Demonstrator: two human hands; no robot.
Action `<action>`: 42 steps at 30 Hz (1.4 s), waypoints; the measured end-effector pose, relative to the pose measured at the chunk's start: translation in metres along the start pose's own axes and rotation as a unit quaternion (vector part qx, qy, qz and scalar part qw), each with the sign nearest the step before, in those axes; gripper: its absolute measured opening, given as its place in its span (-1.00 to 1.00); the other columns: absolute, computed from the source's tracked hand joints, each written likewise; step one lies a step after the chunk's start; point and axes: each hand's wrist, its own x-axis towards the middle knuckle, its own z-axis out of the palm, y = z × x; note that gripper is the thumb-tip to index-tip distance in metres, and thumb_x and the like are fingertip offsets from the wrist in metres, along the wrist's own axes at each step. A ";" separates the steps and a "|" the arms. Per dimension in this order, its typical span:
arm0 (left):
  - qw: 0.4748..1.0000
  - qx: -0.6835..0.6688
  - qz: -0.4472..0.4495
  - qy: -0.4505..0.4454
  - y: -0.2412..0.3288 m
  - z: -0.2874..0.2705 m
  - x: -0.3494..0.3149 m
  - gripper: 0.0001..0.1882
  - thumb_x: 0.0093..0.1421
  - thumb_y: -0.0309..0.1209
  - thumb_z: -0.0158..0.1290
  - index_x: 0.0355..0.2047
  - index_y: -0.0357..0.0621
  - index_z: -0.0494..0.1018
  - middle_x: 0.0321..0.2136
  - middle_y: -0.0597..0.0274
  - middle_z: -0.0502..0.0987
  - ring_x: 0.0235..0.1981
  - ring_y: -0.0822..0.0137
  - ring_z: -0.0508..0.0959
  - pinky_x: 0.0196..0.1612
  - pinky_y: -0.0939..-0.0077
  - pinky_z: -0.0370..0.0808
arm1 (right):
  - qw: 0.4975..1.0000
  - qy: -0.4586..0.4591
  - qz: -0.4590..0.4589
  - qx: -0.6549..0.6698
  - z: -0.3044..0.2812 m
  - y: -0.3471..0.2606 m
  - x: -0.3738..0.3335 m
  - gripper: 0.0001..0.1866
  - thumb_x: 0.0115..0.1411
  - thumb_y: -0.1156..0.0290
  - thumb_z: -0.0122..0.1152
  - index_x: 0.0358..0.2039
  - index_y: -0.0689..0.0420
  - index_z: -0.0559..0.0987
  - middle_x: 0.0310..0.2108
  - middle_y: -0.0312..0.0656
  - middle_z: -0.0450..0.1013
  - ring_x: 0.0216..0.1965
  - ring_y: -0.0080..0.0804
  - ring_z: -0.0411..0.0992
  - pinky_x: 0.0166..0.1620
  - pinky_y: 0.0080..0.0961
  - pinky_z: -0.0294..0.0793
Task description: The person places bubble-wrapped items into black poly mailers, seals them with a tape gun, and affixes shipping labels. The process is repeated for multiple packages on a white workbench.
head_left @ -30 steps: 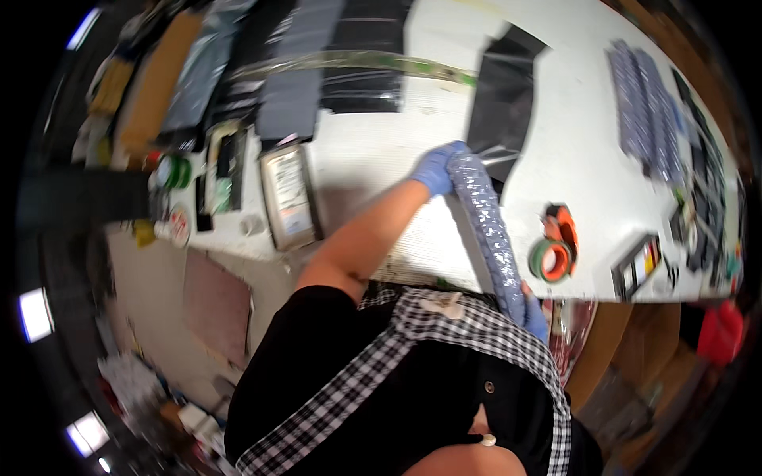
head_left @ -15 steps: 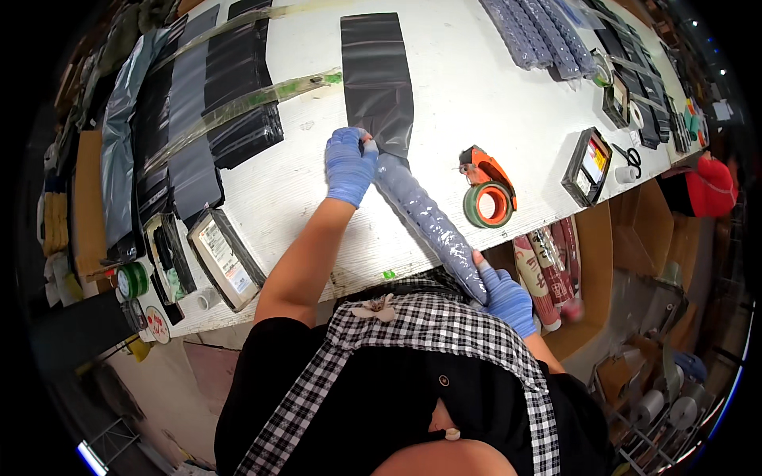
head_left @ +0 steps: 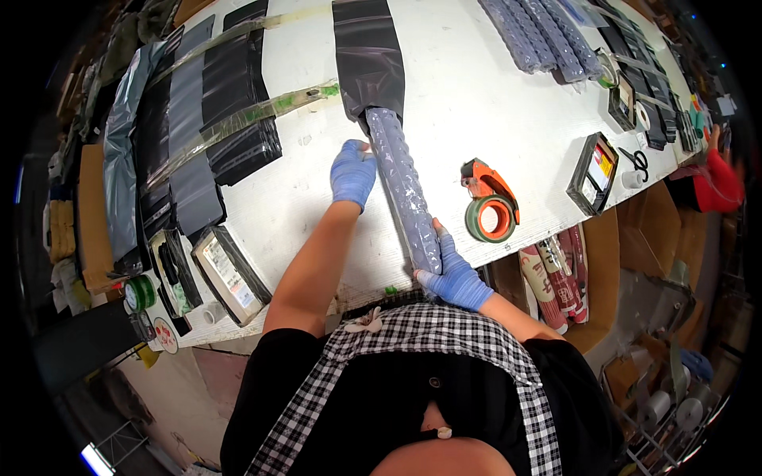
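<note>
A long roll wrapped in bubble wrap (head_left: 403, 186) lies on the white table, its far end inside the mouth of a black plastic mailing bag (head_left: 370, 63). My right hand (head_left: 456, 278), in a blue glove with bare fingertips, grips the roll's near end, thumb and fingers on opposite sides. My left hand (head_left: 352, 174), gloved alike, rests just left of the roll, below the bag's mouth. Its fingers are curled in, and whether they pinch the bag's edge is hidden.
An orange tape dispenser (head_left: 492, 202) lies right of the roll. Stacked mailing bags (head_left: 234, 87) are strapped down with tape at left. More bubble-wrapped rolls (head_left: 540, 40) lie at the far right. Black scissors (head_left: 637, 161) and a label box (head_left: 594, 174) sit near the right edge.
The roll has straightened and slid farther up, with my right hand moving up and left from the table's edge. The bag has shifted away from me. My left hand has dropped slightly below its mouth.
</note>
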 end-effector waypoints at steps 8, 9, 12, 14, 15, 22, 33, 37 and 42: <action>0.976 0.131 0.135 0.114 0.009 -0.001 0.045 -0.73 0.15 -0.28 0.11 -0.23 -0.19 0.43 -0.31 -0.05 0.54 -0.26 0.00 0.57 -0.18 0.19 0.49 | 0.970 -0.041 -0.047 0.235 -0.008 0.030 0.017 0.11 0.04 0.31 0.32 0.43 0.09 -0.22 0.34 -0.05 0.00 0.31 -0.25 0.06 0.31 -0.33 0.10; 0.980 0.109 0.107 0.126 0.009 0.000 0.047 -0.75 0.14 -0.30 0.11 -0.25 -0.19 0.43 -0.33 -0.05 0.54 -0.28 0.01 0.57 -0.19 0.19 0.49 | 0.976 -0.034 -0.055 0.208 -0.008 0.031 0.018 0.11 0.05 0.30 0.32 0.43 0.10 -0.22 0.34 -0.05 -0.01 0.31 -0.25 0.06 0.31 -0.33 0.10; 0.992 0.030 0.023 0.123 -0.002 0.004 0.037 -0.79 0.14 -0.34 0.09 -0.29 -0.19 0.43 -0.37 -0.03 0.54 -0.32 0.04 0.57 -0.21 0.17 0.48 | 0.981 -0.032 -0.049 0.186 -0.003 0.029 0.018 0.12 0.05 0.33 0.29 0.43 0.11 -0.28 0.36 -0.01 -0.06 0.32 -0.21 0.05 0.31 -0.32 0.08; 0.996 -0.041 -0.032 0.071 -0.018 0.003 0.030 -0.80 0.13 -0.35 0.10 -0.28 -0.18 0.43 -0.36 -0.01 0.54 -0.33 0.05 0.56 -0.21 0.16 0.49 | 0.986 -0.038 -0.025 0.159 -0.003 0.020 0.022 0.14 0.03 0.35 0.27 0.43 0.11 -0.31 0.37 0.01 -0.11 0.34 -0.17 0.01 0.32 -0.30 0.05; 0.992 0.001 0.060 0.109 -0.014 0.002 0.032 -0.80 0.13 -0.36 0.10 -0.28 -0.18 0.43 -0.36 -0.01 0.54 -0.33 0.05 0.56 -0.21 0.16 0.49 | 0.986 -0.036 -0.027 0.160 -0.003 0.019 0.025 0.14 0.03 0.35 0.27 0.43 0.11 -0.32 0.37 0.01 -0.12 0.34 -0.17 0.00 0.32 -0.29 0.04; 0.951 0.208 0.170 0.152 0.007 -0.002 0.073 -0.84 0.14 -0.33 0.08 -0.37 -0.17 0.45 -0.38 0.01 0.51 -0.32 0.01 0.52 -0.22 0.14 0.48 | 0.986 -0.046 -0.055 0.151 -0.003 0.035 0.033 0.18 0.03 0.28 0.35 0.43 0.08 -0.32 0.38 0.02 -0.15 0.38 -0.16 -0.06 0.36 -0.27 -0.02; 0.985 0.068 0.026 0.159 0.018 -0.005 0.084 -0.70 0.08 -0.21 0.15 -0.33 -0.21 0.53 -0.38 -0.04 0.56 -0.30 0.01 0.57 -0.19 0.19 0.49 | 0.986 -0.056 -0.043 0.148 -0.003 0.028 0.039 0.19 0.05 0.37 0.35 0.42 0.05 -0.36 0.39 0.00 -0.13 0.39 -0.18 -0.03 0.35 -0.26 0.04; 0.971 0.204 0.070 0.105 0.002 -0.003 0.122 -0.64 0.06 -0.18 0.09 -0.31 -0.26 0.51 -0.35 -0.10 0.56 -0.29 -0.03 0.56 -0.15 0.17 0.47 | 0.991 -0.045 -0.069 0.110 -0.004 0.027 0.043 0.10 0.09 0.50 0.28 0.42 0.11 -0.31 0.37 -0.02 -0.02 0.37 -0.24 0.03 0.33 -0.33 0.10; 0.955 -0.270 -0.008 -0.120 -0.008 -0.040 0.118 -0.72 0.22 -0.37 -0.03 -0.17 -0.32 0.49 -0.33 0.18 0.53 -0.36 0.31 0.47 -0.20 0.42 0.45 | 0.998 -0.021 -0.058 0.022 -0.011 0.003 0.045 0.07 0.08 0.28 0.34 0.42 0.17 -0.18 0.26 0.15 0.14 0.31 -0.03 0.12 0.28 -0.23 0.19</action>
